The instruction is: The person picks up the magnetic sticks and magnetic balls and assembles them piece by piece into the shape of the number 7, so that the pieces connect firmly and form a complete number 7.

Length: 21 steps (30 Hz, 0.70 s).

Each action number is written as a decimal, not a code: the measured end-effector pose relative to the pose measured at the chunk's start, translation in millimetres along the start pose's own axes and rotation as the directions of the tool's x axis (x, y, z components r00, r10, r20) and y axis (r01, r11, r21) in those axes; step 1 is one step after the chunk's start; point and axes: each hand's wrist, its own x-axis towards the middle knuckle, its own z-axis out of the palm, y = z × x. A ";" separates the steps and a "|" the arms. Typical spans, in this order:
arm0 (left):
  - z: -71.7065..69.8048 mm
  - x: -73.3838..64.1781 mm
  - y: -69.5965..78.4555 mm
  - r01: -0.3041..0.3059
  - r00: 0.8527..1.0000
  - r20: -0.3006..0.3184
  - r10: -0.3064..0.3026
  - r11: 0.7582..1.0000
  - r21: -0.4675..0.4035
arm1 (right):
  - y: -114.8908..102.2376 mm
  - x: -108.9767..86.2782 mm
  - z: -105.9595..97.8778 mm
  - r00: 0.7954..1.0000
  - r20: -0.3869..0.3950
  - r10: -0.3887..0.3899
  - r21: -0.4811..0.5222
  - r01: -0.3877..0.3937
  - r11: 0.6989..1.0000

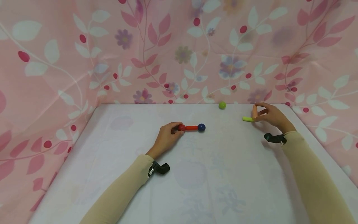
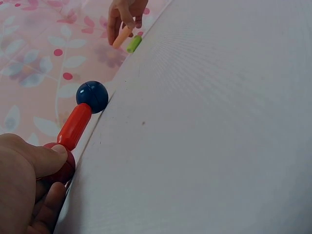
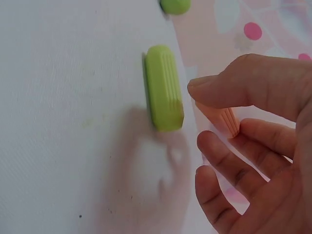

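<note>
My left hand [image 1: 167,134] pinches a red ball [image 1: 182,128] between thumb and fingers. That ball joins a red rod [image 1: 191,128] with a dark blue ball [image 1: 201,127] on its other end, and the joined piece lies along the table, pointing right. At the back right, my right hand [image 1: 270,116] holds an orange rod [image 1: 255,111] between thumb and fingers. Close beside it a lime-green rod [image 3: 165,90] lies on the table; in the right wrist view the hand's shadow falls next to it. The right thumb partly covers the orange rod there.
A green ball [image 1: 222,105] sits at the back edge of the white-covered table [image 1: 134,186], left of the green rod. Pink floral cloth [image 1: 179,46] hangs behind the table and along both sides. Dark wrist mounts [image 1: 160,168] stick out from the sleeves.
</note>
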 end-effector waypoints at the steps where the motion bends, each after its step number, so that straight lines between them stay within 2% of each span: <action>1: 0.0 0.0 -0.2 -0.001 1.000 0.000 0.001 1.000 -0.002 | -1.2 -0.7 0.5 1.000 -0.002 -0.005 0.006 0.005 1.000; 21: -1.2 -1.5 2.2 -0.010 1.000 0.007 0.010 1.000 0.000 | -32.4 -13.0 15.9 0.993 -0.081 -0.081 0.094 0.088 0.992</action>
